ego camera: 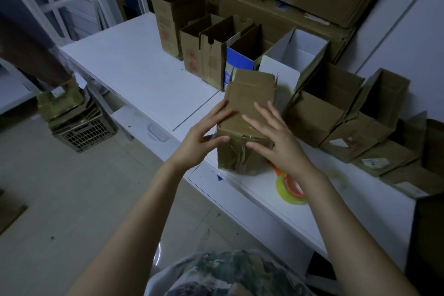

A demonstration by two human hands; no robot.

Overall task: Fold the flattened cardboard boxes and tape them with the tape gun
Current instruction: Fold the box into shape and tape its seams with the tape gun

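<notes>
A brown cardboard box (248,101) lies on its side on the white table (134,67), its near end covered with clear tape. My left hand (204,136) rests against the box's left side, thumb on the taped end. My right hand (276,138) lies flat on the top near edge, fingers straight, pressing the tape down. The tape gun (289,190), orange with a yellowish roll, lies on the table just below my right wrist, partly hidden by it.
Several folded open boxes (211,55) stand in a row along the back and right of the table. Big cartons (288,2) are stacked behind. A crate with flattened cardboard (72,122) sits on the floor at left.
</notes>
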